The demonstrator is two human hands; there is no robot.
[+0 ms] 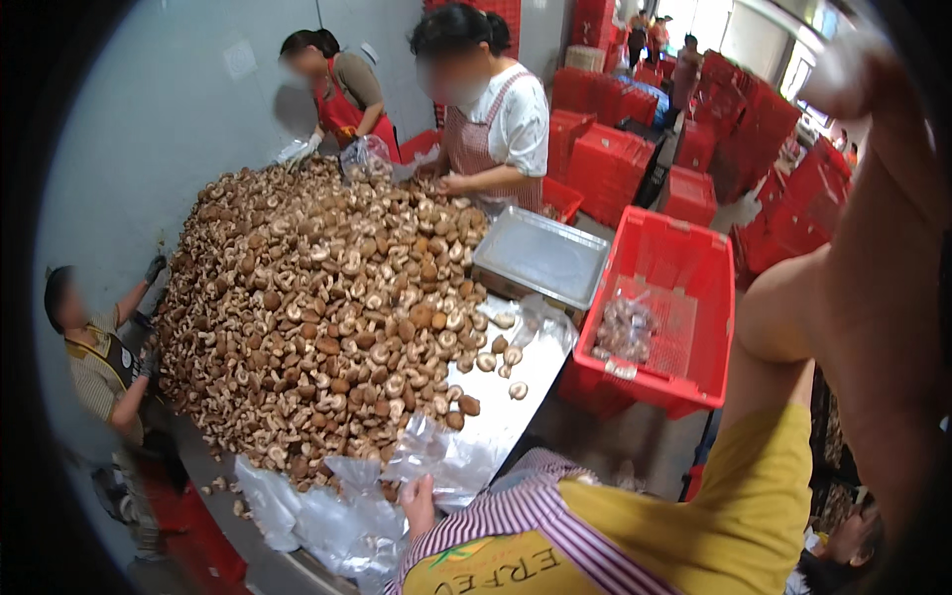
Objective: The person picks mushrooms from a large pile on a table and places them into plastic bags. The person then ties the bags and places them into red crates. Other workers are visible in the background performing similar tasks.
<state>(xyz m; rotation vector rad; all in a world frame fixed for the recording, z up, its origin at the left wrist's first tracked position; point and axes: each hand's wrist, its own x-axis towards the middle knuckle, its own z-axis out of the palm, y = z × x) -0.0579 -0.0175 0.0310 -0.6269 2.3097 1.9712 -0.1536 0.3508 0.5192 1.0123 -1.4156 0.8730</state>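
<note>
My left hand [419, 504] grips the edge of a clear plastic bag [450, 454] at the table's near side. The bag looks flat, with no mushrooms seen in it. More clear plastic bags [327, 513] lie just left of that hand, over the table edge. A large heap of shiitake mushrooms [320, 312] covers most of the metal table [513, 398]. A few loose mushrooms lie on the bare metal at its right. My right arm is raised close to the camera, and my right hand [840, 78] is a blur at the upper right; its fingers cannot be made out.
A shallow metal tray [543, 253] rests at the table's right edge. Beside it stands a red plastic crate [714, 297] holding bagged mushrooms [626, 327]. Two people work at the heap's far side, another person at the left. Stacked red crates [606, 167] fill the background.
</note>
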